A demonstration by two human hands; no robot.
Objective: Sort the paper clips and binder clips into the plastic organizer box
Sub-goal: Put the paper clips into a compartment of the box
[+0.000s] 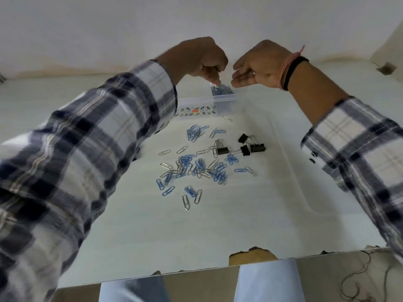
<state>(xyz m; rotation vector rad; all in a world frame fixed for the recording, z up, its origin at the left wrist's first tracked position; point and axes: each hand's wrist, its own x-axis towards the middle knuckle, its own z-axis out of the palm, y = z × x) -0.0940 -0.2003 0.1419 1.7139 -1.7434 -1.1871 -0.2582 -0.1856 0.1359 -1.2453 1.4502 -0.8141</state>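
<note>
Above the plastic organizer box (205, 105), the left hand (202, 59) is held with fingers curled down; whether anything is pinched cannot be told. The right hand (257, 68) is held beside it, fingers relaxed. Paper clips (192, 168) and binder clips (244, 146) are scattered on the surface (218, 225).

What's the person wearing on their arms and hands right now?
Both arms wear a plaid shirt in white, navy and grey, with buttoned cuffs. The left sleeve reaches the wrist; the right sleeve sits lower on the forearm. The right wrist has a pink thread band and a black band.

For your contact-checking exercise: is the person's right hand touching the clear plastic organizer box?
Apart. In the head view the right hand hovers with straight fingers above the clear plastic organizer box; pale background shows between them.
</note>
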